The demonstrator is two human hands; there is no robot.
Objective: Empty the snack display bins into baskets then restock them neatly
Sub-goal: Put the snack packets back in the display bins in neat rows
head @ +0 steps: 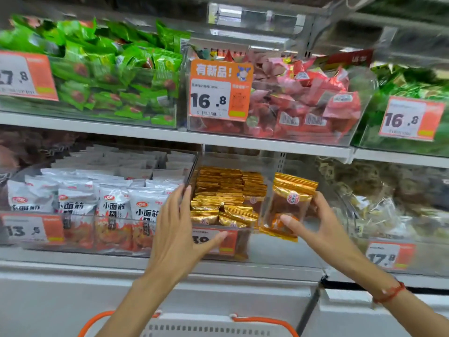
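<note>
A clear display bin on the lower shelf holds several gold-topped snack packs lined up in its left and back part. My right hand holds a small stack of gold-topped packs upright over the bin's right side, thumb on the front face. My left hand is spread flat at the bin's left front corner, fingers straight, thumb across the orange price tag. A white basket with orange handles sits below at the bottom edge.
White snack packs fill the bin to the left. Brownish packs fill the bin to the right. The shelf above carries bins of green packs, red packs and more green packs. The shelf edge overhangs closely.
</note>
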